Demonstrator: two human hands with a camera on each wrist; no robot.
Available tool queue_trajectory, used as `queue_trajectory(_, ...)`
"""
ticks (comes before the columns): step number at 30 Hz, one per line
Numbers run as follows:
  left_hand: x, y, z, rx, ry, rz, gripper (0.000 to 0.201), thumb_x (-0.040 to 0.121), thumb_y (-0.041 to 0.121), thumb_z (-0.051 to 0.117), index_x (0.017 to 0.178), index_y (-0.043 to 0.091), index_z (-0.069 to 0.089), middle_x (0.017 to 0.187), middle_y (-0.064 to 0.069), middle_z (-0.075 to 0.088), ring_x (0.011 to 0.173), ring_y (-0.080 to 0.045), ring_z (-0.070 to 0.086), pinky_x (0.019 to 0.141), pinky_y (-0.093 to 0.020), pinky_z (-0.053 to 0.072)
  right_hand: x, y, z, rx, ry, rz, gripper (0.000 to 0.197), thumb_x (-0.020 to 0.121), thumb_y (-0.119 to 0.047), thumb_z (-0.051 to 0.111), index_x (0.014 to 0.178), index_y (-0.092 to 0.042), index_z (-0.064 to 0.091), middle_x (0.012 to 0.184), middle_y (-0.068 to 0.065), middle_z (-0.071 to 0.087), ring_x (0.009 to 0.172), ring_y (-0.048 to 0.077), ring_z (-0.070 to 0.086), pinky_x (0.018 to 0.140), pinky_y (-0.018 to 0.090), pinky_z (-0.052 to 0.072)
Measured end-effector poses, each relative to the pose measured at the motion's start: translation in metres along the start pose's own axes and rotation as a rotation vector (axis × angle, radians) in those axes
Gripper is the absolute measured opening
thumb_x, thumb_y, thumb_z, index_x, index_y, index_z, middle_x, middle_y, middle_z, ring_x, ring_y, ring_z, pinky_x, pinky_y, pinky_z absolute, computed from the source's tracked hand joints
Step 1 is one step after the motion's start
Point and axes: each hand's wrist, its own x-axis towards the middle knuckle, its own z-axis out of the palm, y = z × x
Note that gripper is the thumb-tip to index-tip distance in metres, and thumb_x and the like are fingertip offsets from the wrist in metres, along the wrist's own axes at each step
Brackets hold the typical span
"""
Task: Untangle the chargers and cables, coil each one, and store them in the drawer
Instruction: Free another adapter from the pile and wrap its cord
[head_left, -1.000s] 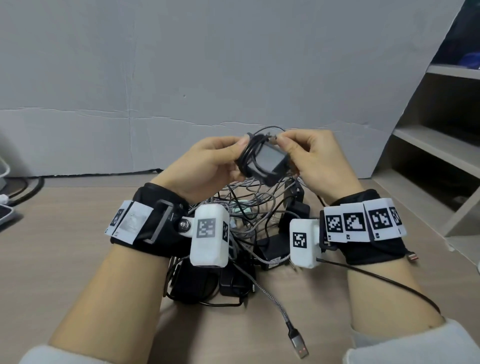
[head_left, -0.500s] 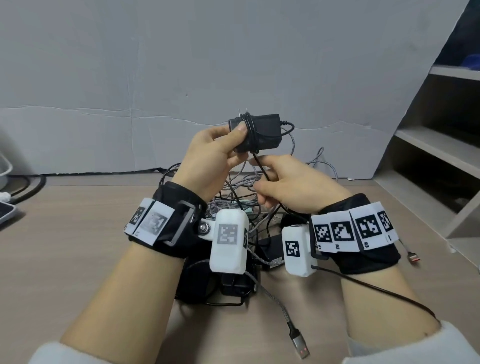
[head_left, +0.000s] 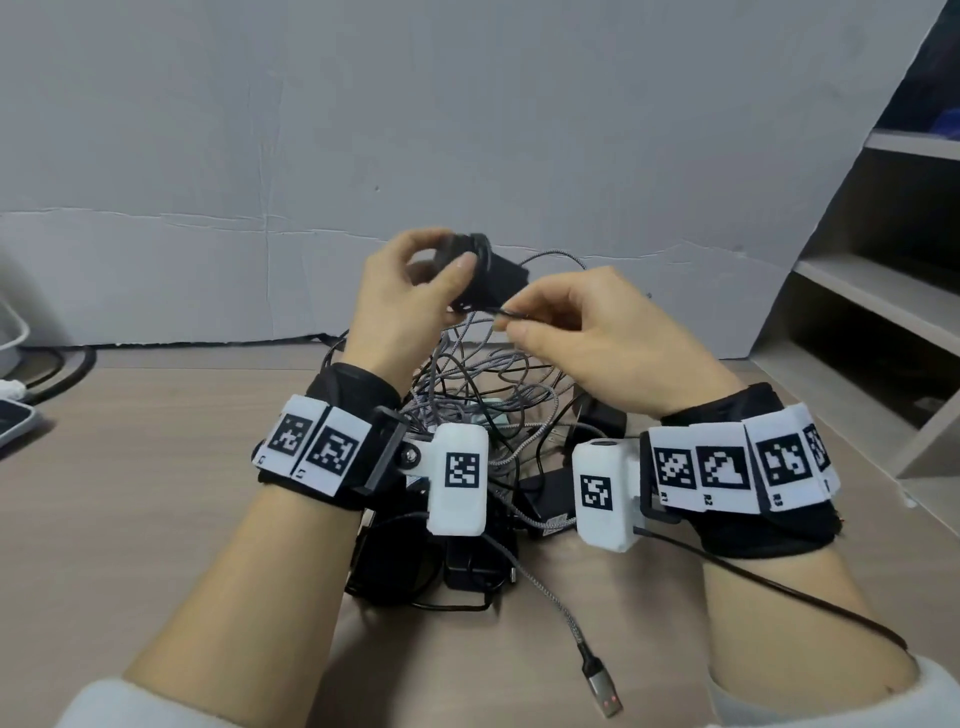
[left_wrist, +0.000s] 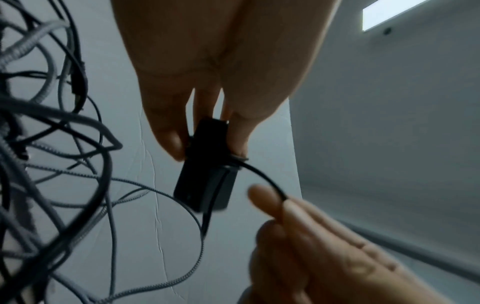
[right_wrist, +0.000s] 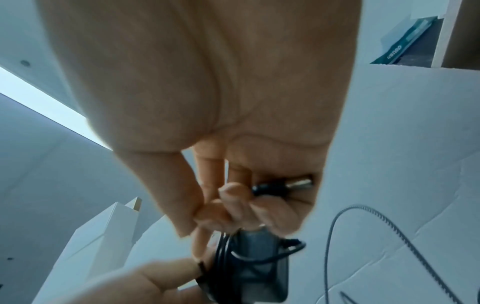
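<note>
My left hand grips a black charger block raised above the pile, its thin black cable wound around it. Just to the right, my right hand pinches that black cable near its end; the barrel plug lies inside the curled fingers. Below both hands a tangle of grey braided and black cables lies on the wooden table, with black adapters partly hidden under my wrists. A braided cable's USB plug points toward me.
A grey wall panel stands behind the table. Open wooden shelves rise at the right. At the far left edge are a white object, a thick black cord and a flat device. A thin black wire trails from my right wristband.
My left hand lifted the charger block out of the pile, turning it, and now holds it slightly lower. My right hand shifted from the block to pinching the cable's end beside it.
</note>
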Motion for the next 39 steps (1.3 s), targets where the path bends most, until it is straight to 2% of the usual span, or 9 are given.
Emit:
queue_trajectory(5, -0.005, 0.004, 0.003, 0.25, -0.257, 0.023, 0.03, 0.104, 0.025, 0.055, 0.133, 0.021, 0.059, 0.11, 0.002, 0.073, 0.092, -0.015, 0.071, 0.074, -0.032, 0.059, 0.006, 0.015, -0.008, -0.028, 0.313, -0.06, 0.009, 0.094, -0.025, 0.069, 0.086, -0.03, 0.072, 0.077, -0.017, 0.069, 0.073, -0.005, 0.062, 0.068, 0.015, 0.043)
queue_trajectory(7, -0.006, 0.004, 0.003, 0.26, -0.293, 0.031, 0.031, 0.104, 0.032, 0.054, 0.133, 0.025, 0.057, 0.104, 0.001, 0.075, 0.085, -0.021, 0.071, 0.074, -0.037, 0.059, 0.008, 0.023, -0.009, -0.052, 0.374, -0.019, 0.014, 0.094, -0.031, 0.067, 0.081, -0.035, 0.066, 0.074, -0.02, 0.066, 0.073, -0.005, 0.06, 0.071, 0.02, 0.047)
queue_trajectory(10, -0.008, 0.003, 0.003, 0.222, -0.322, 0.021, 0.021, 0.104, 0.036, 0.053, 0.119, 0.022, 0.051, 0.092, 0.002, 0.075, 0.073, -0.023, 0.067, 0.074, -0.042, 0.057, 0.011, 0.028, -0.005, -0.059, 0.324, 0.079, 0.018, 0.1, -0.035, 0.055, 0.083, -0.03, 0.059, 0.077, -0.011, 0.064, 0.082, 0.017, 0.064, 0.081, 0.046, 0.055)
queue_trajectory(14, -0.009, 0.004, 0.005, 0.194, -0.372, 0.056, 0.013, 0.107, 0.024, 0.048, 0.108, 0.012, 0.049, 0.091, -0.005, 0.065, 0.078, -0.023, 0.068, 0.076, -0.045, 0.061, 0.009, 0.019, 0.002, -0.068, 0.203, 0.23, 0.03, 0.107, -0.04, 0.036, 0.097, -0.015, 0.048, 0.085, 0.003, 0.059, 0.083, 0.027, 0.063, 0.075, 0.042, 0.053)
queue_trajectory(17, -0.008, 0.003, 0.004, 0.216, -0.365, 0.071, 0.014, 0.107, 0.02, 0.048, 0.105, 0.01, 0.056, 0.093, -0.012, 0.066, 0.081, -0.027, 0.07, 0.079, -0.052, 0.061, 0.006, 0.015, 0.004, 0.112, 0.112, 0.264, 0.037, 0.098, -0.054, 0.049, 0.096, -0.018, 0.042, 0.105, 0.012, 0.064, 0.082, 0.029, 0.073, 0.068, 0.051, 0.062)
queue_trajectory(21, -0.007, 0.004, 0.002, 0.258, -0.379, 0.074, 0.017, 0.106, 0.014, 0.049, 0.1, 0.012, 0.064, 0.102, -0.019, 0.069, 0.083, -0.025, 0.072, 0.083, -0.048, 0.061, 0.003, 0.013, 0.004, -0.001, 0.086, 0.27, 0.06, 0.071, -0.063, 0.07, 0.106, -0.022, 0.043, 0.121, -0.001, 0.059, 0.101, 0.018, 0.071, 0.08, 0.048, 0.06)
queue_trajectory(27, -0.011, 0.014, 0.001, 0.313, -0.392, 0.082, 0.018, 0.098, 0.023, 0.065, 0.104, 0.007, 0.066, 0.108, -0.004, 0.071, 0.082, -0.014, 0.074, 0.075, -0.022, 0.057, 0.007, 0.018, 0.001, 0.046, 0.179, 0.243, 0.02, 0.093, -0.027, 0.058, 0.088, -0.028, 0.038, 0.093, -0.013, 0.045, 0.073, 0.027, 0.074, 0.066, 0.046, 0.061)
queue_trajectory(31, -0.013, 0.017, -0.002, 0.349, -0.387, 0.098, 0.026, 0.087, 0.026, 0.078, 0.101, 0.01, 0.063, 0.11, -0.003, 0.074, 0.08, -0.017, 0.076, 0.079, -0.027, 0.059, 0.01, 0.02, -0.001, 0.023, 0.265, 0.159, 0.027, 0.102, -0.016, 0.045, 0.082, -0.029, 0.034, 0.09, -0.01, 0.043, 0.074, 0.028, 0.072, 0.047, 0.028, 0.055)
queue_trajectory(39, -0.006, 0.013, -0.002, 0.511, -0.381, 0.159, 0.018, 0.099, 0.021, 0.062, 0.082, 0.021, 0.058, 0.124, 0.007, 0.066, 0.086, -0.024, 0.073, 0.085, -0.043, 0.059, 0.012, 0.021, 0.006, -0.017, 0.236, 0.183, 0.014, 0.099, -0.03, 0.051, 0.093, -0.023, 0.04, 0.087, -0.011, 0.048, 0.077, 0.017, 0.057, 0.066, 0.036, 0.051)
